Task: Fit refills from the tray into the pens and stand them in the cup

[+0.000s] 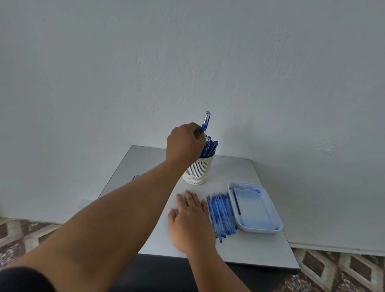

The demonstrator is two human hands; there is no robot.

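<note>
The left hand [183,143] pinches a blue pen [205,122] upright above the slotted white cup [197,170] of pens. The right hand [192,221] lies flat, fingers spread, on the grey bench [248,247], beside refills [222,214] and the white tray [271,213]. Behind is a pale wall; below, a patterned floor.

Left hand [183,143] pinching a blue pen [205,122] above the cup [197,170] (already holding pens), right hand [192,218] flat on table [259,248]

Pale wall [193,54] (plain), patterned floor [348,282]
</note>
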